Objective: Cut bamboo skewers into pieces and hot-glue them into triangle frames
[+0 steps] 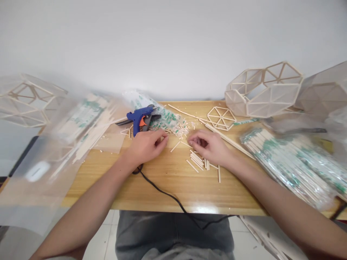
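Over the middle of the table, my left hand [146,147] has thumb and index finger pressed together; anything between them is too small to make out. It is just in front of a blue glue gun [137,118] with an orange trigger. My right hand [213,147] is also closed in a pinch, its fingertips by a pile of wooden scraps [177,129], and I cannot make out what they hold. Two short sticks [175,146] lie between the hands. Below my right hand are several cut wooden sticks [196,159]. Behind it lies a flat hexagonal stick frame [221,118].
Faceted stick-and-paper structures stand at the right [261,103] and left [27,101]. Bagged sticks [287,159] lie on the right. Translucent sheeting [29,195] bearing a white case [38,170] covers the left side. A black cord [162,192] crosses the table's front edge.
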A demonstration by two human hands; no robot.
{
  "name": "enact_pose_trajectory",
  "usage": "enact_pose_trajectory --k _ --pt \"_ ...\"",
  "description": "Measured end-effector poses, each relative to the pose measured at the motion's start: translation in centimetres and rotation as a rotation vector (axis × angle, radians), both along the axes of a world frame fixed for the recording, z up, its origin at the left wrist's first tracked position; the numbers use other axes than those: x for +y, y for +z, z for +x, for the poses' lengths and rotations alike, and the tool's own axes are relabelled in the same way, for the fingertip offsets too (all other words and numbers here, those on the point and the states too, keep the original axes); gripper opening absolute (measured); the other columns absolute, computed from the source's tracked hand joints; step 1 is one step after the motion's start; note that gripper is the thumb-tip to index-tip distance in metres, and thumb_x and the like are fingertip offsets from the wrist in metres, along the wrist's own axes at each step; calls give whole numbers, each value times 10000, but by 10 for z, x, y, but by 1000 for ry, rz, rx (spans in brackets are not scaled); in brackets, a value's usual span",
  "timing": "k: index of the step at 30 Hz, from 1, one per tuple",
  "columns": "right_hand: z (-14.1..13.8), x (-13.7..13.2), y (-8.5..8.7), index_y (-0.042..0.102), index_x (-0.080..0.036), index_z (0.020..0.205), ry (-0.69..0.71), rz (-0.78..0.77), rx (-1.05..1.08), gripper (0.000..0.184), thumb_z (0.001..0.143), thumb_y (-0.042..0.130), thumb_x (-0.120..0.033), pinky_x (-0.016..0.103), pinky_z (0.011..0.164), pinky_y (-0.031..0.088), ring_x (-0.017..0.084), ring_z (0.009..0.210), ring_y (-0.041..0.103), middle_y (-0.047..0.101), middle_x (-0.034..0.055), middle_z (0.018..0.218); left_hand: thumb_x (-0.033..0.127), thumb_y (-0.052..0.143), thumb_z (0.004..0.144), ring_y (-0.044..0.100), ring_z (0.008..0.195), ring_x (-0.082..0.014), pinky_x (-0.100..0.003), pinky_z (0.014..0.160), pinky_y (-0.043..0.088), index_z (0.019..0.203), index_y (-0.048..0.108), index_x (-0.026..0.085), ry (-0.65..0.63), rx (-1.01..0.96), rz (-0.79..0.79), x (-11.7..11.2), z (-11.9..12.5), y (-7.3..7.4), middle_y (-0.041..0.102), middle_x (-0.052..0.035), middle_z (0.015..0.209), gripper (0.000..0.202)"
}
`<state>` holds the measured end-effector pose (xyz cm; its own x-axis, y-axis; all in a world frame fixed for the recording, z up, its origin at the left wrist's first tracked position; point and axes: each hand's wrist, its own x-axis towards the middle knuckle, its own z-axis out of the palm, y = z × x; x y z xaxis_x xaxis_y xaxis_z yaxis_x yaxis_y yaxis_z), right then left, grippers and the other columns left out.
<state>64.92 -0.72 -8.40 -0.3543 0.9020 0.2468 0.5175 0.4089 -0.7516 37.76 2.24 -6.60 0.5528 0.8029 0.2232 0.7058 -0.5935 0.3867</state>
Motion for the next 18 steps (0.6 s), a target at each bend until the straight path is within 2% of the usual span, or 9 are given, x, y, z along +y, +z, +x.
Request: enact_pose_trajectory --k 18 --pt "1 0 -2 720 -207 908 8 15 0 95 951 636 -215 274 596 437 137 636 570 710 23 828 305 527 982 667 632 -150 -262 619 419 993 717 204 -17 10 -10 -1 2 0 732 13 713 215"
